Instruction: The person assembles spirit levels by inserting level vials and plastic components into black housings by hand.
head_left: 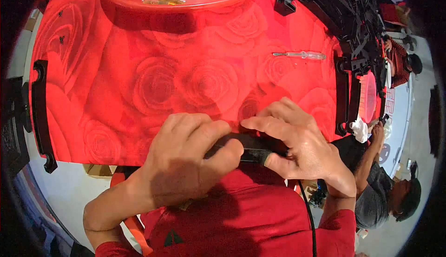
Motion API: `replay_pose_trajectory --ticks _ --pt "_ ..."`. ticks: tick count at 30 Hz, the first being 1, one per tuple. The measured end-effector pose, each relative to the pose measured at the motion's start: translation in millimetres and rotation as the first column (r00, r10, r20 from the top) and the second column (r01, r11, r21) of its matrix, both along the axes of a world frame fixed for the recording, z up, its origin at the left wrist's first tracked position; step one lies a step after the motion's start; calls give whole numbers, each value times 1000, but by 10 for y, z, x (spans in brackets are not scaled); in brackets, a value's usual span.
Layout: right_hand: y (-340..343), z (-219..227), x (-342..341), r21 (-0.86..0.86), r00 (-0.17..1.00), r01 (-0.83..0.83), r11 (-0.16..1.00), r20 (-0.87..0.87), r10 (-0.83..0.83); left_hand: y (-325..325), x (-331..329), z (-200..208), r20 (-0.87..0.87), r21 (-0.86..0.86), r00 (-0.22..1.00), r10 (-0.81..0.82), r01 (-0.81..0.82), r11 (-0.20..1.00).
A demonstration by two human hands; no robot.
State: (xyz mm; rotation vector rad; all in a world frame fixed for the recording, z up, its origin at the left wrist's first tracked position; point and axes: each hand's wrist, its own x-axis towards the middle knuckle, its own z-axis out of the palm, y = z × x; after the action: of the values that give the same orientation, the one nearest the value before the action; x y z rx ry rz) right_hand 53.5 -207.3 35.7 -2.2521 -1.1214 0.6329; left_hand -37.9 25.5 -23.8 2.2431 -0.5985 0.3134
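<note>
Both my hands are at the near edge of the table, close to my red shirt. My left hand (186, 157) has its thumb and curled fingers around the left end of a dark, bar-like black part (253, 154). My right hand (299, 143) grips the part's right end, with its thumb on the near side and its fingers arched over the top. Most of the part is hidden by my fingers, so its exact kind cannot be made out. A screwdriver with a clear handle (306, 55) lies farther off, to the right.
A red round tray (181, 9) with small tubes and dark strips stands at the back. Long black curved pieces lie along the left (40, 117) and right edges. Black parts (346, 10) are heaped at the far right, near a pink basket (368, 96). Other people sit beyond.
</note>
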Motion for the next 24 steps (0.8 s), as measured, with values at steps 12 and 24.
replay_pose_trajectory --ticks 12,24 --pt "-16 98 55 -40 984 -2 999 -180 -5 187 140 279 -297 -111 955 2 -37 993" --pt "-56 118 23 39 979 -16 999 -204 24 68 35 410 -404 -224 914 -31 -65 972"
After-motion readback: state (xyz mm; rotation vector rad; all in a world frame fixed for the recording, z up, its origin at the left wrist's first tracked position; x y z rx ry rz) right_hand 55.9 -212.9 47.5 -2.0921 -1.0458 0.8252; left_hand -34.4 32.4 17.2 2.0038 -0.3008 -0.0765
